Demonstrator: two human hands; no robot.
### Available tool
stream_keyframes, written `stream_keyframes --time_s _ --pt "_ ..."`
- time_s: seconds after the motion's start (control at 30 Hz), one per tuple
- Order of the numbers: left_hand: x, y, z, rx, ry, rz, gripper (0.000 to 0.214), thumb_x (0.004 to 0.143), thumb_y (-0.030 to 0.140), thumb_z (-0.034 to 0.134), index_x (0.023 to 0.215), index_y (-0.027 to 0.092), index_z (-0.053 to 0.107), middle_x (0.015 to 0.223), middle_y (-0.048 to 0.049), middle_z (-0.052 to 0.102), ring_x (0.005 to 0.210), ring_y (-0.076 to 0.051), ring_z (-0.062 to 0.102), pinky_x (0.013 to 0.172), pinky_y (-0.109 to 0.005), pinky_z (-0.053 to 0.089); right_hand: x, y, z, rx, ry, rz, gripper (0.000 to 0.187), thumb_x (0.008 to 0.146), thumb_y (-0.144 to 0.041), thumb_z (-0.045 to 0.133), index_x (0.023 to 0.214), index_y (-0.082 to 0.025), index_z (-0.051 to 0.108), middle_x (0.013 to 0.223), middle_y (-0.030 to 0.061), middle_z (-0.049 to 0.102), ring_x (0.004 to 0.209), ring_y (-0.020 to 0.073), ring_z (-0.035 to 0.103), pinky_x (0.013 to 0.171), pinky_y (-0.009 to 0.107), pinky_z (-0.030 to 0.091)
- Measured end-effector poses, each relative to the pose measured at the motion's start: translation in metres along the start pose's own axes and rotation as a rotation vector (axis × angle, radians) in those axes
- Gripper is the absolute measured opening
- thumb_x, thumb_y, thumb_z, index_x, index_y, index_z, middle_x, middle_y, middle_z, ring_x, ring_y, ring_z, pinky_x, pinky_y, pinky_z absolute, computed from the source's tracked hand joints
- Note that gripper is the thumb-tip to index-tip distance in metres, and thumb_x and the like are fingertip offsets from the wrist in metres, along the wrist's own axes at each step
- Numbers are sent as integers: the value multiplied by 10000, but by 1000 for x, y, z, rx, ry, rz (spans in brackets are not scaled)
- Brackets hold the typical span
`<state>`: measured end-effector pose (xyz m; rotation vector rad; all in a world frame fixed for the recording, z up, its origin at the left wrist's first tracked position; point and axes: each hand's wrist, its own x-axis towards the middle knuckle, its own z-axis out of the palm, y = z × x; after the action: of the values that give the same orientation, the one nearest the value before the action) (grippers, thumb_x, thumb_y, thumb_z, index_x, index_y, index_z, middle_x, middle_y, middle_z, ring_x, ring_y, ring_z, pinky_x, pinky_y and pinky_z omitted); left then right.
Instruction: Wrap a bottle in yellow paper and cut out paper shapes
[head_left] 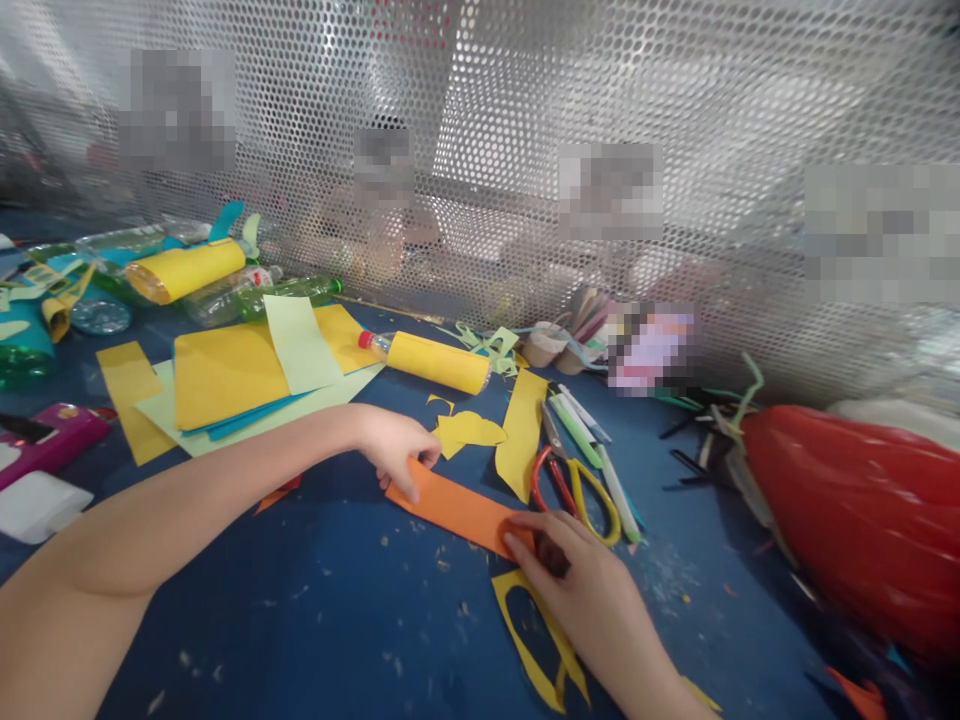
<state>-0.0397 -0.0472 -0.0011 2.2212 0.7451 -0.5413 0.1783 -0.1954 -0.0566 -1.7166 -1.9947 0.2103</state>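
Observation:
An orange paper strip [461,507] is held up a little over the blue table [315,600]. My left hand [397,450] pinches its left end, thumb on top. At the other end, my right hand [574,560] grips the strip between thumb and fingers. Beyond the strip lies a yellow paper cutout [469,432] with a wavy outline. To the right of it rest a yellow paper strip [523,430] and scissors [577,490] with one red and one yellow handle loop. A yellow paper scrap with cut-out holes [529,640] lies beside my right wrist.
A bottle wrapped in yellow paper [439,362] lies behind the cutouts. Stacked coloured sheets [225,375] and several plastic bottles [225,295] are at the left. Markers [577,430] lie by the scissors. A red bag [840,520] bulges at right. Perforated metal mesh [480,120] borders the back.

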Motion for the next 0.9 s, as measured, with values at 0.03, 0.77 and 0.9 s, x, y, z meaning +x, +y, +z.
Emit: stream_keyframes --time_s 0.03,0.77,0.9 --pt "0 0 0 -8 3 -2 370 675 398 651 944 196 496 736 0 635 542 -139 612 500 -220 423 0 -1 0 0 3 -7 233 870 -382 471 841 -226 642 706 26 613 511 144 568 473 240 469" --pt "-4 9 5 43 74 -62 361 671 309 645 957 207 450 598 49 559 481 -130 567 439 -202 376 0 1 2 -24 14 -42 255 895 -358 424 859 -222 636 786 44 647 523 143 583 498 252 492" --pt "-3 7 4 7 52 -56 359 672 321 647 941 208 440 580 54 557 476 -132 569 443 -203 389 -1 3 3 -36 10 -48 228 896 -331 432 877 -224 633 805 41 645 547 143 591 517 251 496"
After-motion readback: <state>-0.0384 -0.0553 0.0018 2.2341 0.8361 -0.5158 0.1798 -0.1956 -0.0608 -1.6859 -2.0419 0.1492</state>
